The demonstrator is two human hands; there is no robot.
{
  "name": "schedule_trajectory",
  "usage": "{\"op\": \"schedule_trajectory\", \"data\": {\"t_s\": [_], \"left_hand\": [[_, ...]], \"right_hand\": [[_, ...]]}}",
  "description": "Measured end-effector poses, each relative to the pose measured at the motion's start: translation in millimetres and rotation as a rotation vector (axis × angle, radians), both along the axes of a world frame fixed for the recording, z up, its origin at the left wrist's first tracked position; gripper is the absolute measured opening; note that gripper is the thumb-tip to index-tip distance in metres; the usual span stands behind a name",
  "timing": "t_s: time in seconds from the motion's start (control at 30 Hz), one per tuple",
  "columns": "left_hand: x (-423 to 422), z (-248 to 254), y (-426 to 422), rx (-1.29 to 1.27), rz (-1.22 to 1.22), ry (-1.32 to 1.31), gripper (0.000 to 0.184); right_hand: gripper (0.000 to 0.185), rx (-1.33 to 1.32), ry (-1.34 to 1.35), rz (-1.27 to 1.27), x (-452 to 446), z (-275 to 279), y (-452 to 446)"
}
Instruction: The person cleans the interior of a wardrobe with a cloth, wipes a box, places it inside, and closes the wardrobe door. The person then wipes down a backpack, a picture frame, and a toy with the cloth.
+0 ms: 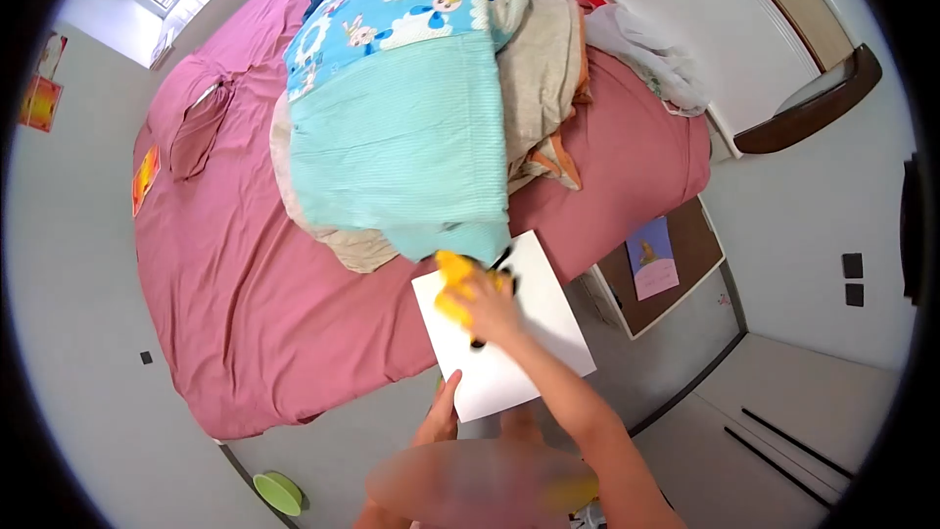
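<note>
A white flat board or sheet (539,333) is tilted in front of me at the near edge of the bed. My left hand (443,413) grips its lower left edge, the thumb along the side and the other fingers mostly hidden. Over the upper part of the board, my right hand (487,309) is closed around a soft-looking yellow thing with black parts (452,279). Blur and the hand hide its exact kind. The turquoise blanket (401,137) comes down just behind the board's top edge.
A large bed with a pink sheet (245,304) fills the middle. A beige blanket (539,69) and a white plastic bag (641,49) lie on it. At right stands a brown-topped low table (690,245) with a purple-pink booklet (653,260). A green basin (278,494) sits on the floor.
</note>
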State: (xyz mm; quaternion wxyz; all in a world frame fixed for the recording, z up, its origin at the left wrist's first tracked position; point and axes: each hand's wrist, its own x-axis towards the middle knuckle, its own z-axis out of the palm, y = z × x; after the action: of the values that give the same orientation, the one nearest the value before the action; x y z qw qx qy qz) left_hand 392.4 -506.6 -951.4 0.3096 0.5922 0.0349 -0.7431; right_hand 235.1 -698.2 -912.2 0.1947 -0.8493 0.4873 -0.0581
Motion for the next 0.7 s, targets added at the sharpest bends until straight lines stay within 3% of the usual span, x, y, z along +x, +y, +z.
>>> {"op": "schedule_trajectory", "data": {"t_s": [0.07, 0.13, 0.2, 0.27, 0.33, 0.43, 0.5, 0.6, 0.7], "left_hand": [[6, -7, -2, -0.004, 0.031, -0.005, 0.066], [6, -9, -6, 0.001, 0.073, 0.037, 0.064], [13, -10, -11, 0.02, 0.053, 0.051, 0.063], [16, -7, -11, 0.034, 0.024, 0.07, 0.063], [12, -7, -8, -0.108, -0.049, -0.028, 0.065], [18, -10, 0, -0.079, -0.061, -0.017, 0.068], [23, -6, -8, -0.035, -0.04, 0.04, 0.069], [31, 4, -25, 0.031, -0.018, 0.108, 0.07], [31, 16, -39, -0.037, 0.049, 0.174, 0.071]], "right_hand": [[0.068, 0.041, 0.183, -0.286, -4, -3, -36], [0.047, -0.033, 0.203, -0.425, -3, 2, -49], [0.056, 0.056, 0.189, -0.44, 19, 17, -32], [0.054, -0.027, 0.119, -0.263, 43, 27, 15], [0.054, -0.102, -0.003, -0.034, 64, 20, 60], [0.056, -0.038, -0.118, 0.081, 62, 16, 54], [0.061, -0.103, -0.006, -0.015, 45, 2, 26], [0.062, -0.008, 0.183, -0.376, 6, 9, -18], [0.058, -0.078, 0.189, -0.563, -25, 35, -3]]}}
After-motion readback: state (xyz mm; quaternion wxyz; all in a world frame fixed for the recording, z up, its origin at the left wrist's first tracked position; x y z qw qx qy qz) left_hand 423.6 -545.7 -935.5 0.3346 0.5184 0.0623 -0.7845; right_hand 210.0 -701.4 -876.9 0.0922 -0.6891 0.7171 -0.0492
